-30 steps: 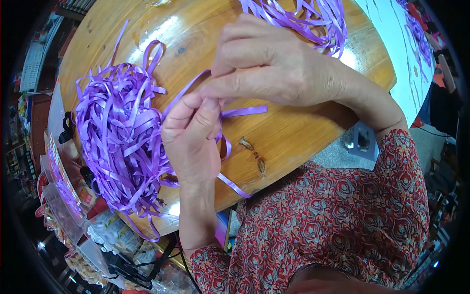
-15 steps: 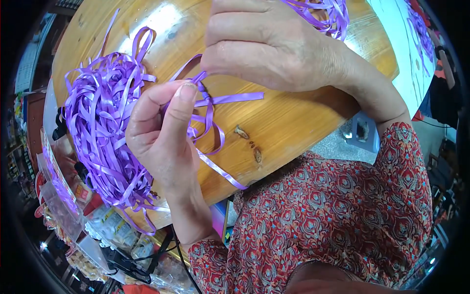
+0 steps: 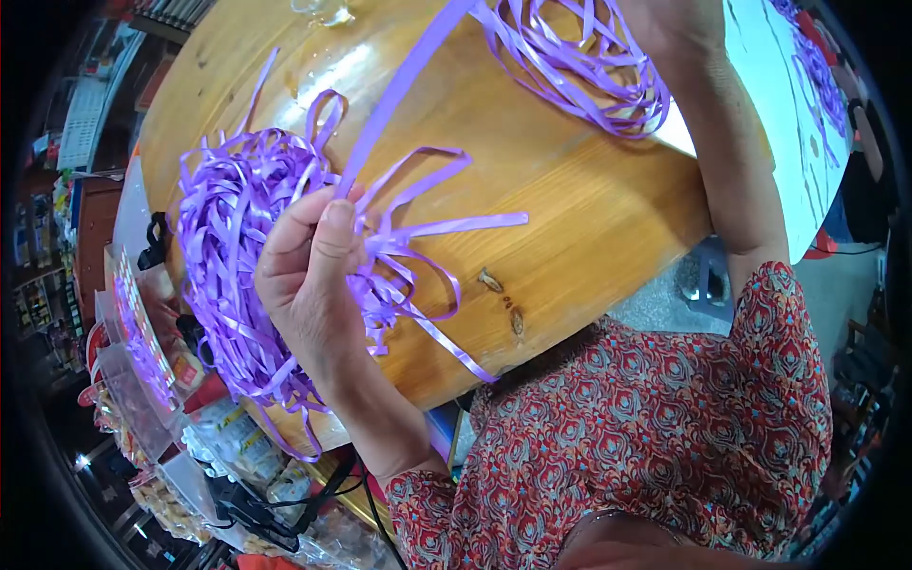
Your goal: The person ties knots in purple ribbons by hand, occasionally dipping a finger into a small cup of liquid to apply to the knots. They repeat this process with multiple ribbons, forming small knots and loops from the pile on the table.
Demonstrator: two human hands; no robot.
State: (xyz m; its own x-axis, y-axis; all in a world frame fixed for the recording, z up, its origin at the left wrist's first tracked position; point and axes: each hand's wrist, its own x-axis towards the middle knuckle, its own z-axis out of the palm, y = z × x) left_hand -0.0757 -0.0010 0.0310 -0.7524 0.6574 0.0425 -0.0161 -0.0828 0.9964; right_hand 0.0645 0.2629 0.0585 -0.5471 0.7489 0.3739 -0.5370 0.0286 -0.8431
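Note:
My left hand is closed around a bunch of folded purple ribbon loops, thumb pressing on top, above the round wooden table. One purple ribbon strand runs taut from that bunch up toward the top edge. My right forearm reaches up along the right side, and the right hand itself is out of the picture. A big heap of loose purple ribbon lies on the table just left of my left hand. A second ribbon pile lies at the table's far side.
A glass object stands at the table's far edge. A white surface with more purple ribbon lies to the right. Clear bags and boxes of small goods crowd the lower left, with a black cable below the table.
My right hand has left the ribbon bunch and lifted out of view, drawing a strand taut. My left hand has closed tighter around the loops.

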